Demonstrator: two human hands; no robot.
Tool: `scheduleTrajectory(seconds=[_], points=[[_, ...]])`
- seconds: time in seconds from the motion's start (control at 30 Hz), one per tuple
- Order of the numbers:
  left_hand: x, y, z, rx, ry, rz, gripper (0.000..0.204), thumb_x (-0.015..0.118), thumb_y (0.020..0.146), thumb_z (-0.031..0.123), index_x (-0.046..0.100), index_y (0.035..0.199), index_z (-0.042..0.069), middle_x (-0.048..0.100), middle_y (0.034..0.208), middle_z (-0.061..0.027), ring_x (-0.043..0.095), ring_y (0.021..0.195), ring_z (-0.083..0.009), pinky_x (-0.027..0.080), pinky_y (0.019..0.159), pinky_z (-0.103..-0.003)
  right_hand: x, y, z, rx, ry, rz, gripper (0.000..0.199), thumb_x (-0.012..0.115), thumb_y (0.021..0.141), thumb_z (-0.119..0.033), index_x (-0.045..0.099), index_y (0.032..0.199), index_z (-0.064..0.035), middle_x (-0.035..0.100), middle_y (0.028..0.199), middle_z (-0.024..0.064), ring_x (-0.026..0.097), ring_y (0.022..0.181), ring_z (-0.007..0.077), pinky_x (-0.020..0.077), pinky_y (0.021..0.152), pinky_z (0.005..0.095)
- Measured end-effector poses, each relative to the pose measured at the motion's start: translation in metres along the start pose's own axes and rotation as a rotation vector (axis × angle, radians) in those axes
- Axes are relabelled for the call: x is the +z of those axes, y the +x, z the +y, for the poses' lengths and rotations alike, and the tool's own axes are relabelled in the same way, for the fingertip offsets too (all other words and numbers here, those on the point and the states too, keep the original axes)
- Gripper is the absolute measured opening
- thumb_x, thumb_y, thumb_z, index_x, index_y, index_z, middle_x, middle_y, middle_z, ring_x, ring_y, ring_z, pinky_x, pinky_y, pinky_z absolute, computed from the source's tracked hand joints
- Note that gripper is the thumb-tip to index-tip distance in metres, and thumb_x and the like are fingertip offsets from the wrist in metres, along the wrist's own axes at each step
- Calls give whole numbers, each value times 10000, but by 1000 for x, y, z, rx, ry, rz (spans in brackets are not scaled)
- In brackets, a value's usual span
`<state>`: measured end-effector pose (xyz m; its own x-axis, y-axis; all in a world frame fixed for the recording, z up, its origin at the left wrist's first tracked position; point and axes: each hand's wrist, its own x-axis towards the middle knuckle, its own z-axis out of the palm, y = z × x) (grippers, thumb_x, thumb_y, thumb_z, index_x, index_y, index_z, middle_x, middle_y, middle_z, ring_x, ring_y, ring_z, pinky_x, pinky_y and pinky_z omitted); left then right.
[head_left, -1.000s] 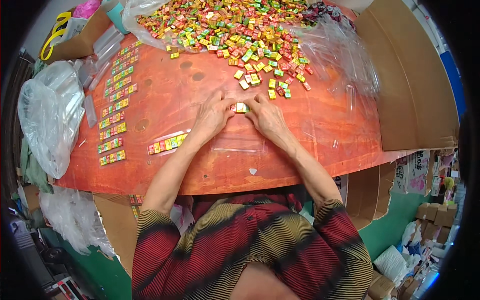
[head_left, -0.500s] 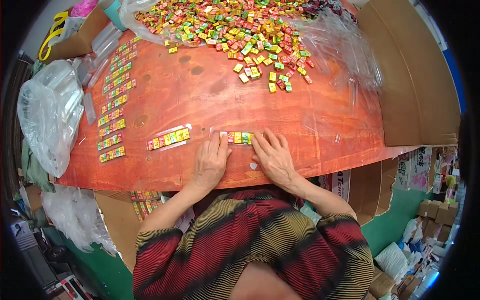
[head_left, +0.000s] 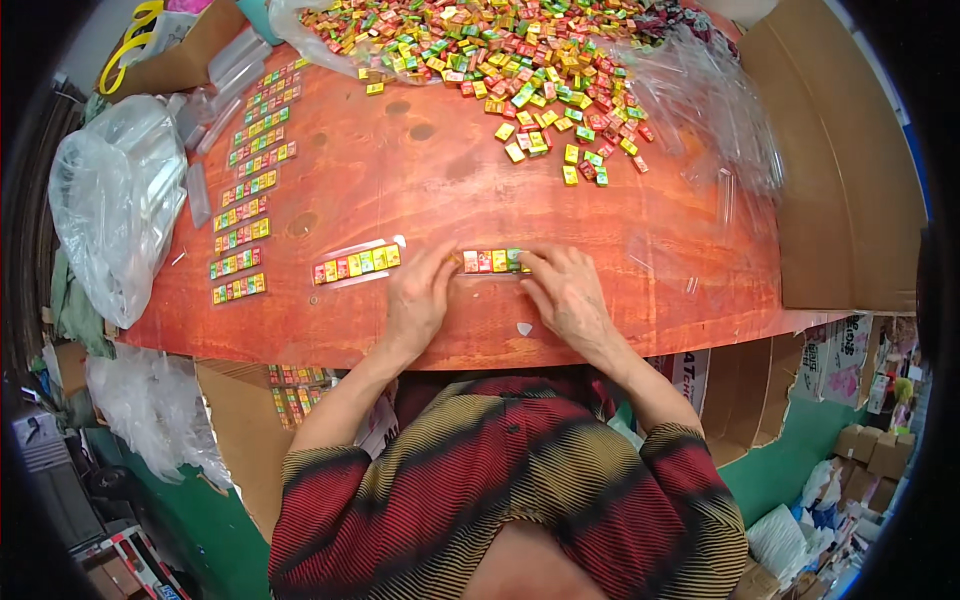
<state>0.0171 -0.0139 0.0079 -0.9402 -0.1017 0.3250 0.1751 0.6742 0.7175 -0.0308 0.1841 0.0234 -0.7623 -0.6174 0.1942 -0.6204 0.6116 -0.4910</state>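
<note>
Both hands (near the table edge) pinch a candy row.

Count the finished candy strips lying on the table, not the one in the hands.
9 visible: eight in a column down the table's left side, from the top one to the bottom one, and one beside the left hand. More may be hidden.

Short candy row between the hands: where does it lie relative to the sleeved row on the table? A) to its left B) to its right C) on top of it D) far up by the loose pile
B. The short candy row, pinched between the left hand and right hand, lies right of the sleeved row, apart from it.
</note>
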Motion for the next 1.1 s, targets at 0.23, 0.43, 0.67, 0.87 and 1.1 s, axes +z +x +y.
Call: scheduleTrajectory(seconds=[0.23,0.43,0.67,0.87,1.1], points=[[-5,21,-9,-233,-88,-165,164,585,776,89,615,913,3,642,780,-122,617,681,-193,477,622,-286,-9,0,14,62,45,111,288,606,758,-88,567,1037,-31,545,1014,134,517,914,302,421,774,371],[-8,36,-16,-135,-2,-330,128,605,757,107,613,821,-5,619,750,-127,606,680,-240,461,619,-321,-3,-3,32,66,52,207,255,600,760,-99,583,1003,-25,557,969,141,520,835,296,425,728,378],[-3,33,-8,-51,182,-333,163,632,730,117,603,855,19,576,843,-135,573,746,-281,448,637,-362,0,-6,28,151,48,99,281,589,770,-93,562,1039,-15,524,1087,149,480,1012,326,393,855,386],[11,9,13,216,348,-151,493,642,721,227,501,1162,57,447,1204,-159,383,1145,-368,323,927,-477,16,-27,18,130,21,-12,462,561,797,-85,427,1235,-27,379,1302,169,326,1240,332,244,1028,444],[14,-41,9,102,379,-294,658,622,724,352,403,1263,45,328,1325,-198,272,1245,-376,201,986,-562,15,-10,-4,-100,12,-286,474,475,804,-59,398,1272,-54,363,1325,178,310,1245,367,221,1019,507]])
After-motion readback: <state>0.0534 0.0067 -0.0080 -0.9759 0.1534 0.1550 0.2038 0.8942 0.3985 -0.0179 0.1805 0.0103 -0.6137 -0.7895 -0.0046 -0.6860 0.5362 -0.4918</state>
